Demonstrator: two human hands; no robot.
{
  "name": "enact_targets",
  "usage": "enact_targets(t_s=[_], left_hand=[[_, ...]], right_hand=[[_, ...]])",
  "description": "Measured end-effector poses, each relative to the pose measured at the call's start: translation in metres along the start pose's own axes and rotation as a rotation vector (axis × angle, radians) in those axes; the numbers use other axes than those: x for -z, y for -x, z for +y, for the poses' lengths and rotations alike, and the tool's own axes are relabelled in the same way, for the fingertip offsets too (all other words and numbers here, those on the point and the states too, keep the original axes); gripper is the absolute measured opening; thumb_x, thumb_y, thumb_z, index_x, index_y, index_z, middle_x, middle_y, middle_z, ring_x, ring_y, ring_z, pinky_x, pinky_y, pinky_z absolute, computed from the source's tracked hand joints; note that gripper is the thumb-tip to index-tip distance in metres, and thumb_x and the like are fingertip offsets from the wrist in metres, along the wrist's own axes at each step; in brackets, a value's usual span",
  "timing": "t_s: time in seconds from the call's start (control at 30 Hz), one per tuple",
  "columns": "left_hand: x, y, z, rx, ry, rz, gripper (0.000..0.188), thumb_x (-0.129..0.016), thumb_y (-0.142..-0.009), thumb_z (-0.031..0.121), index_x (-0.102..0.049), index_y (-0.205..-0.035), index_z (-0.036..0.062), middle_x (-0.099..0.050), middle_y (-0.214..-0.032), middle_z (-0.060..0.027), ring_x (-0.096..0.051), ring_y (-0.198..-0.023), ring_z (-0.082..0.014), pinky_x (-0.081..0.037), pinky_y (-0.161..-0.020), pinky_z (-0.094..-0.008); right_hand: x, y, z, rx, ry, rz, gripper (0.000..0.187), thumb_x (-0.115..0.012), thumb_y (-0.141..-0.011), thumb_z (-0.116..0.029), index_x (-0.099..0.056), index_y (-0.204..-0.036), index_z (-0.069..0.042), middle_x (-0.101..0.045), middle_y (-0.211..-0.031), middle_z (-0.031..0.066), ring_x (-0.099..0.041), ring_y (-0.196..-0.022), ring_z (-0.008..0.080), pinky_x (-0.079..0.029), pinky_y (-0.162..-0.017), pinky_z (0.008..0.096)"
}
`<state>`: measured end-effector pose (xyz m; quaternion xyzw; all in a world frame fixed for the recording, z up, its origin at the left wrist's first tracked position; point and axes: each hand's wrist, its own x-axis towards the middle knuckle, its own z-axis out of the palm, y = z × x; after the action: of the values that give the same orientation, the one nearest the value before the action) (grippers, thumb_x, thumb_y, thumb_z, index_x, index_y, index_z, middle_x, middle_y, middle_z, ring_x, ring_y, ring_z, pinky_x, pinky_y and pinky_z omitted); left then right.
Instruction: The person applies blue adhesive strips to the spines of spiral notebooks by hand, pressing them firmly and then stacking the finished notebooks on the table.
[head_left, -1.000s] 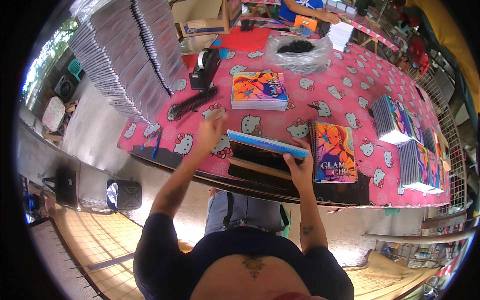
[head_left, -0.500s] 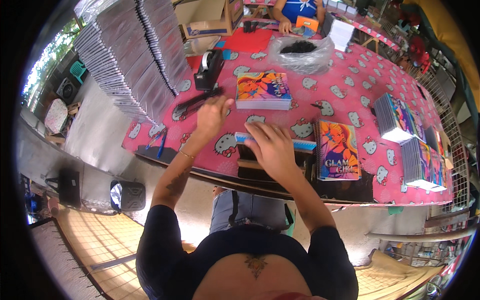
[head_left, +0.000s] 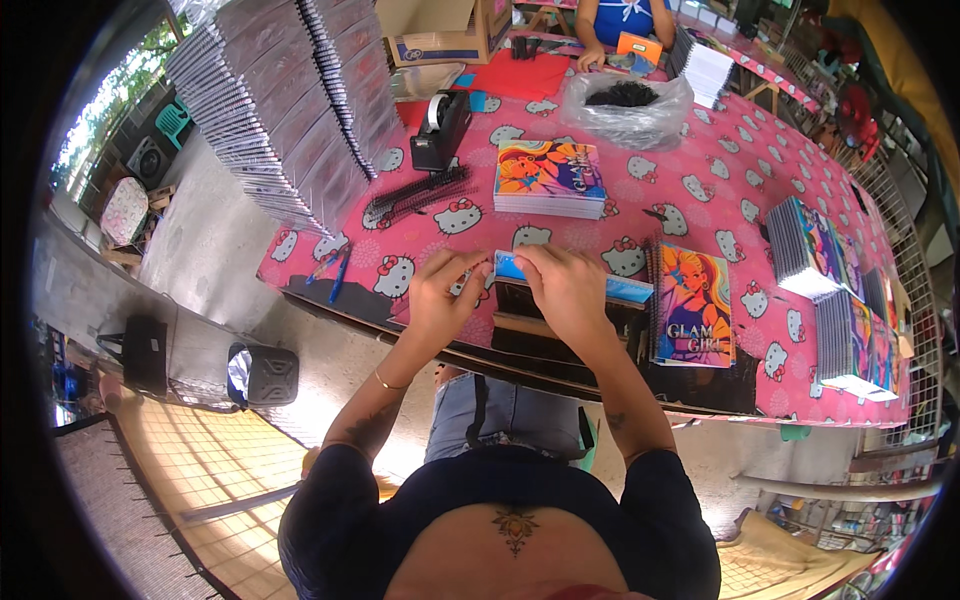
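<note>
My left hand (head_left: 447,292) is closed in a pinch at the left end of a blue-edged notebook (head_left: 630,290); whatever sits between its fingertips is too small to make out. The notebook stands with its edge up against a dark wooden block (head_left: 540,326) at the table's near edge. My right hand (head_left: 566,288) grips the notebook's top edge, fingers over the far side. To the right lies a spiral-bound notebook (head_left: 693,308) with a colourful cover. Beyond my hands is a stack of unbound notebooks (head_left: 548,178). Black binding coils (head_left: 420,194) lie beyond my left hand.
A tape dispenser (head_left: 441,132), blue pen (head_left: 340,275) and tall wrapped notebook stack (head_left: 290,110) are at left. Farther back are a cardboard box (head_left: 440,45), a plastic bag (head_left: 625,110) of black pieces and another person (head_left: 625,20). Bound notebooks (head_left: 800,250) are stacked at right.
My left hand has moved from beside the black coils to the left end of the standing notebook, its fingers now pinched. My right hand stays on the notebook. The whole view has shifted slightly.
</note>
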<state>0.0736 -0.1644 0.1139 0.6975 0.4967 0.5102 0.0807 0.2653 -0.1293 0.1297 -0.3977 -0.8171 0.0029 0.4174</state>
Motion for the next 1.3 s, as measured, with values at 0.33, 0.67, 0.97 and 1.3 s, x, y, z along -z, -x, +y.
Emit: enact_targets(t_s=[0.33, 0.67, 0.97, 1.3], left_hand=[[0.013, -0.024, -0.001, -0.070, 0.075, -0.211, 0.017, -0.072, -0.090, 0.012, -0.070, -0.103, 0.0019, -0.066, -0.086, -0.0136, -0.065, -0.066, -0.0286, -0.050, -0.059, -0.0363], [0.011, -0.042, -0.023, -0.191, -0.129, -0.514, 0.026, -0.069, -0.092, 0.029, -0.062, -0.100, 0.0057, -0.058, -0.093, -0.0117, -0.061, -0.078, -0.0328, -0.047, -0.065, -0.0432], [-0.038, 0.050, 0.005, -0.262, -0.690, -0.388, 0.092, -0.060, -0.088, 0.057, -0.035, -0.149, -0.0061, -0.031, -0.159, -0.0244, -0.030, -0.148, -0.0396, -0.022, -0.113, -0.0668], [-0.028, 0.019, -0.011, -0.345, -0.460, -0.132, 0.075, -0.059, -0.097, 0.041, -0.032, -0.152, -0.0028, -0.041, -0.153, -0.0243, -0.038, -0.144, -0.0386, -0.018, -0.116, -0.0637]], right_hand=[[0.005, 0.002, -0.002, 0.033, -0.013, -0.065, 0.010, -0.070, -0.088, -0.022, -0.065, -0.091, -0.013, -0.065, -0.077, 0.0043, -0.065, -0.075, 0.0254, -0.049, -0.065, 0.0401], [0.027, 0.009, 0.005, 0.007, 0.082, -0.134, 0.015, -0.068, -0.089, -0.018, -0.070, -0.103, -0.013, -0.065, -0.080, 0.0055, -0.067, -0.075, 0.0286, -0.053, -0.065, 0.0403], [0.025, 0.005, 0.011, -0.019, 0.028, -0.158, 0.014, -0.066, -0.089, -0.015, -0.070, -0.102, -0.013, -0.067, -0.083, 0.0070, -0.067, -0.071, 0.0310, -0.053, -0.060, 0.0432], [0.041, 0.012, 0.014, 0.001, 0.089, -0.190, 0.018, -0.068, -0.088, -0.018, -0.071, -0.105, -0.013, -0.068, -0.086, 0.0060, -0.068, -0.073, 0.0297, -0.053, -0.065, 0.0417]])
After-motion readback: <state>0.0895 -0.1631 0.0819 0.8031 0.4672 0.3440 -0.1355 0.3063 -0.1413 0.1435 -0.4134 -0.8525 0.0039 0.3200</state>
